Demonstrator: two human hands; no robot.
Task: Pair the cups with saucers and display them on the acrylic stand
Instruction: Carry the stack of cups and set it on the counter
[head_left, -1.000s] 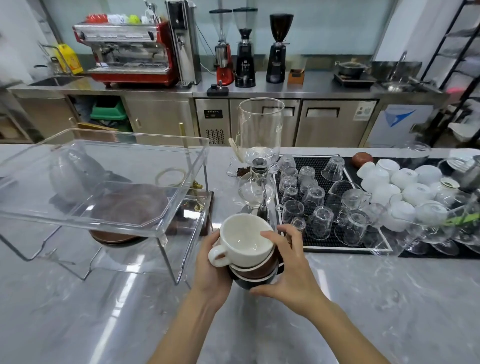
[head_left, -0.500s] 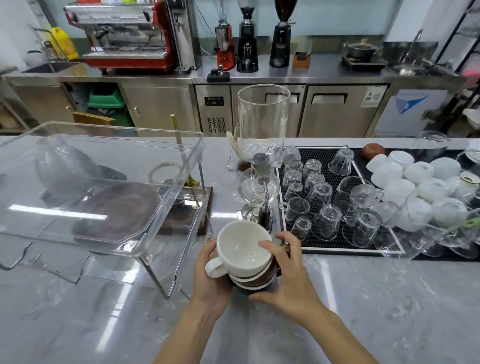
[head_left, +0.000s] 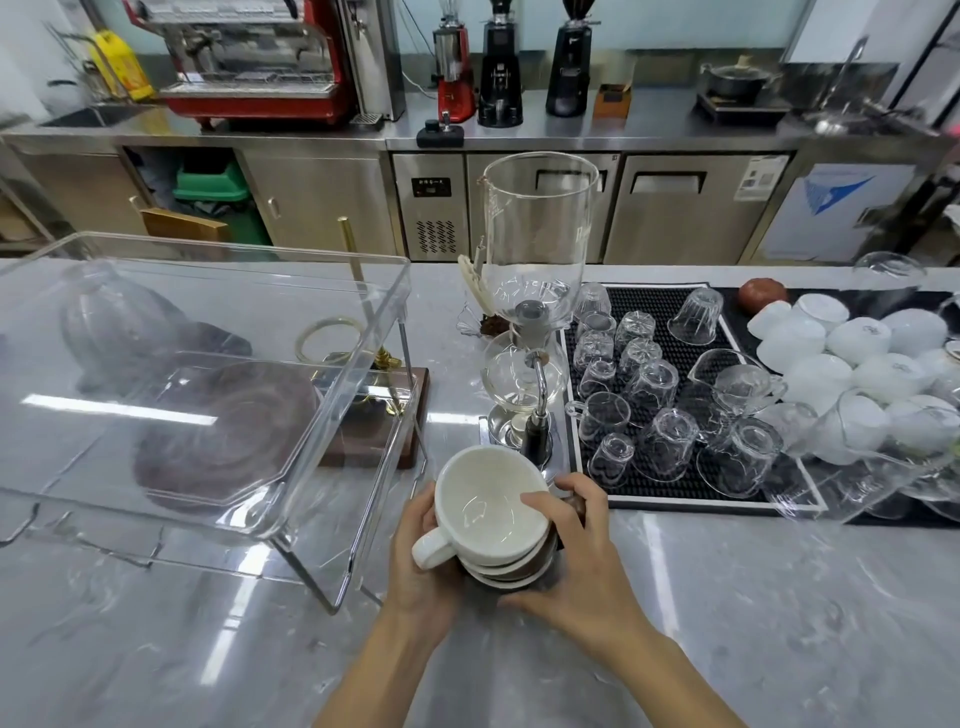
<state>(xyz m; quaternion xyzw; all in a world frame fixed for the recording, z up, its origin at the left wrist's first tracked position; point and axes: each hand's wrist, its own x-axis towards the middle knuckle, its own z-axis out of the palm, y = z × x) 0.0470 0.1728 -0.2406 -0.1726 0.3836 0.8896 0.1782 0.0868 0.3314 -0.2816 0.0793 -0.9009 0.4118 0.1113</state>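
A white cup (head_left: 485, 501) with its handle toward me tops a short stack of cups and saucers (head_left: 511, 569), white and brown, at the counter's middle. My left hand (head_left: 421, 561) grips the stack's left side by the handle. My right hand (head_left: 576, 561) wraps its right side, thumb on the white cup's rim. The clear acrylic stand (head_left: 332, 395) rises just to the left. Under it lie brown saucers (head_left: 223, 431) and a glass dome (head_left: 111, 322).
A glass siphon coffee maker (head_left: 530, 312) stands right behind the stack. A black mat (head_left: 670, 488) at the right carries several upturned glasses, with white cups (head_left: 852, 364) piled beyond. A wooden base (head_left: 374, 436) sits behind the stand. The marble counter (head_left: 779, 623) stretches toward me.
The view has dipped and shifted slightly. Both hands stay on the stack, which sits a little nearer me and lower in view.
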